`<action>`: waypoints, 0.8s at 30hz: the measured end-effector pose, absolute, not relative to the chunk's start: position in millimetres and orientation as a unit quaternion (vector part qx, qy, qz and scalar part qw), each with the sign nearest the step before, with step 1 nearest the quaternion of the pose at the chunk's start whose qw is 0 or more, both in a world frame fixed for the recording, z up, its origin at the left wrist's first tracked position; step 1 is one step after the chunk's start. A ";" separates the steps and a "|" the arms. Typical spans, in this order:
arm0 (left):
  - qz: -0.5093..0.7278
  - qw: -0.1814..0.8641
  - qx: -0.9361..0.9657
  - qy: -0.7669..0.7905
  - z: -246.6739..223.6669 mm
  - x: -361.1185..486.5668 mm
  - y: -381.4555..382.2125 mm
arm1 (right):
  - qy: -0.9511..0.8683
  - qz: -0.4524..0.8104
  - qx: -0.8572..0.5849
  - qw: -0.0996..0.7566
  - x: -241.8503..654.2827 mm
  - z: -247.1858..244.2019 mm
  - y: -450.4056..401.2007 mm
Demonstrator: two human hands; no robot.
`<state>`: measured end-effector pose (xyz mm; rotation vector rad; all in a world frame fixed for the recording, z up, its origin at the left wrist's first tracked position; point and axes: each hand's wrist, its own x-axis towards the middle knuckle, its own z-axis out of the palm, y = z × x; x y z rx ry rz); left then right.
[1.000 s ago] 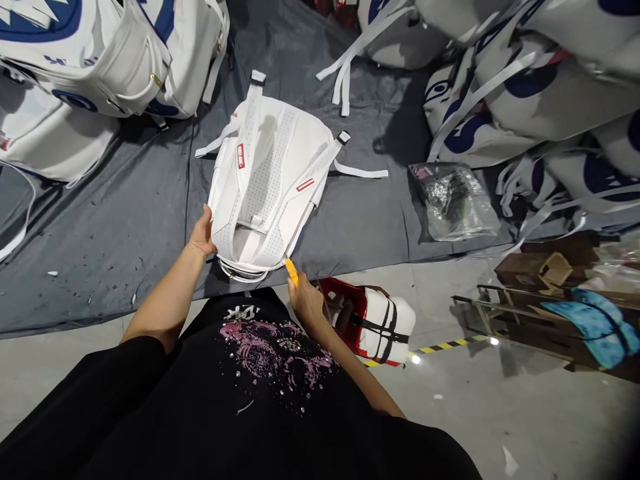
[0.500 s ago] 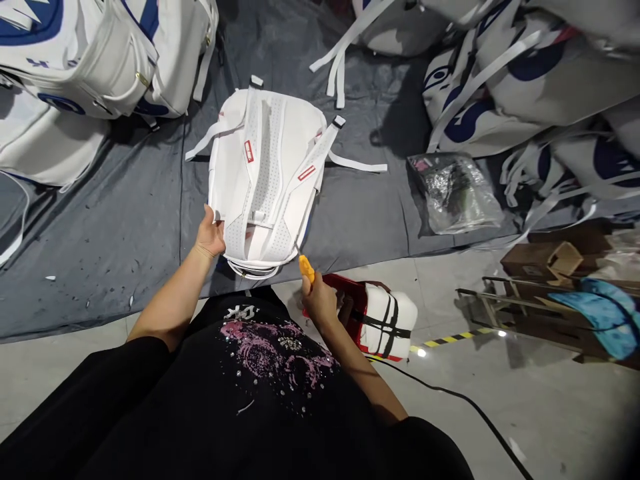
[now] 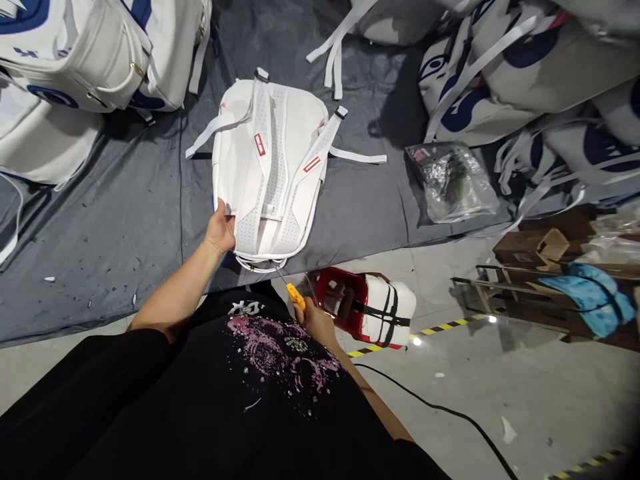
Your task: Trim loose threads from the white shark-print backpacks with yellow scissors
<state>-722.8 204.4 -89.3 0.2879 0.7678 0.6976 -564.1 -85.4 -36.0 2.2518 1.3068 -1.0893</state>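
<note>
A white backpack (image 3: 243, 153) lies on the grey cloth with its perforated shoulder straps facing up and its bottom-end edge towards me. My left hand (image 3: 221, 231) grips its near left side, thumb on top and the other fingers partly hidden beneath. In my right hand (image 3: 318, 323) is an orange-handled tool (image 3: 295, 295) with a thin metal shaft. Its tip reaches the piping and zip at the backpack's near edge; whether it touches them I cannot tell.
White-and-blue bags (image 3: 107, 57) stand at the left, and more bags (image 3: 480, 120) pile up on the right. A clear plastic packet (image 3: 457, 183) lies on the grey cloth (image 3: 360, 220). Below the table edge are a red-and-white seat (image 3: 387, 310), a black cable (image 3: 435, 405) and a cart (image 3: 493, 293).
My right hand has moved the tool left and towards me, from the backpack's near right corner to the middle of its near edge. My left hand and the backpack's near end have shifted slightly right.
</note>
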 end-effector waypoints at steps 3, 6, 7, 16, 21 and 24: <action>0.326 0.823 0.234 0.402 -82.1 -723.3 198.5 | 0.464 -0.367 0.789 0.165 -570.2 -32.9 -76.8; 0.333 0.667 0.397 0.535 -74.9 -745.2 166.4 | 0.457 -0.369 0.793 0.162 -572.1 -22.3 -77.1; 0.336 0.603 0.446 0.570 -74.9 -756.5 150.6 | 0.452 -0.369 0.796 0.161 -572.8 -18.9 -77.5; -0.014 0.298 0.884 0.359 -103.5 -784.9 79.5 | 0.461 -0.375 0.782 0.188 -568.0 -18.7 -81.8; -0.104 0.239 0.913 0.313 -107.2 -755.3 77.5 | 0.506 -0.370 0.759 0.177 -548.7 -34.4 -79.4; -0.128 0.212 0.907 0.339 -106.7 -742.5 72.3 | 0.513 -0.365 0.758 0.172 -541.1 -40.3 -74.1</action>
